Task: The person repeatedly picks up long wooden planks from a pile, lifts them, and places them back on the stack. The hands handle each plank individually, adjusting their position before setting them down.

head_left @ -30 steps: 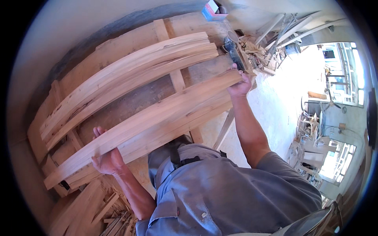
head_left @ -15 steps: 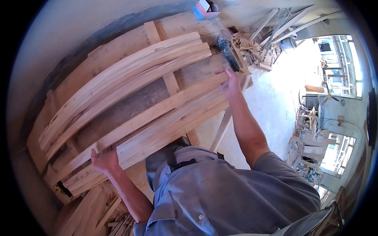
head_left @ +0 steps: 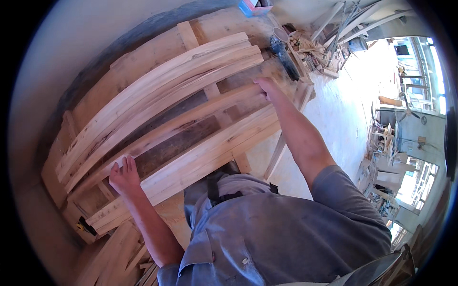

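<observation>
A long wooden plank [head_left: 191,113] lies lengthwise across the bench between two groups of boards. My right hand [head_left: 268,89] grips it near its far right end, fingers curled over the edge. Toward its left end, my left hand [head_left: 125,179] holds the near edge, its fingertips against the wood. Beyond the plank lies a group of pale boards [head_left: 162,90] with dark streaks. Nearer to my body are more boards [head_left: 210,164], side by side, with a gap between them and the held plank.
A dark power tool [head_left: 285,59] sits at the bench's right end. At the back is a blue and pink box [head_left: 255,7]. Scrap wood [head_left: 317,50] is heaped beyond the bench; loose boards [head_left: 112,255] lie at lower left. A yellow and black tape measure [head_left: 85,226] is at the near left corner.
Both hands have moved the plank away from my body toward the far boards. A wider gap now separates it from the near boards. The view has shifted slightly.
</observation>
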The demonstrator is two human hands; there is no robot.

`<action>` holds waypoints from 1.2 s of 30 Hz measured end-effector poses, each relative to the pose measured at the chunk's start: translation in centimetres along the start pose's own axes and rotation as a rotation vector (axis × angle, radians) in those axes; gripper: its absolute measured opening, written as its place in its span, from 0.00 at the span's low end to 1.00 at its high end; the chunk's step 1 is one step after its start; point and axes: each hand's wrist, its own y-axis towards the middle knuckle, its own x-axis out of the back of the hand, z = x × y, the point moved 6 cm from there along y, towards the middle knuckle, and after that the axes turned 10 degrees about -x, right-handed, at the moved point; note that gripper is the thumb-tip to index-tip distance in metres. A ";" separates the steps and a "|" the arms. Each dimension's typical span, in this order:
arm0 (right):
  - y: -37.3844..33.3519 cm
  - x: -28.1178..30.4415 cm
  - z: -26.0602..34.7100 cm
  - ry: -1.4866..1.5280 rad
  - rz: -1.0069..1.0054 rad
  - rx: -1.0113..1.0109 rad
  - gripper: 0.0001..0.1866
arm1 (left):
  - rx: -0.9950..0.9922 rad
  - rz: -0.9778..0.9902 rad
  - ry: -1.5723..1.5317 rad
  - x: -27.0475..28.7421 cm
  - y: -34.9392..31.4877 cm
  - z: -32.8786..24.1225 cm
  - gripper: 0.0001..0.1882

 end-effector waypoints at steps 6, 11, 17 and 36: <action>2.3 -0.9 0.1 -0.017 0.215 0.006 0.14 | -0.064 0.000 0.366 5.2 7.0 2.5 0.33; 3.9 2.8 -1.3 -0.051 0.216 0.133 0.11 | 0.081 -0.062 0.102 3.1 7.2 4.4 0.29; 4.8 9.5 -4.8 0.058 0.165 0.157 0.12 | 0.046 0.057 -0.001 3.0 11.1 5.9 0.20; 2.6 8.1 -11.1 0.076 0.388 -0.026 0.24 | -0.221 0.039 0.574 5.8 3.6 1.7 0.23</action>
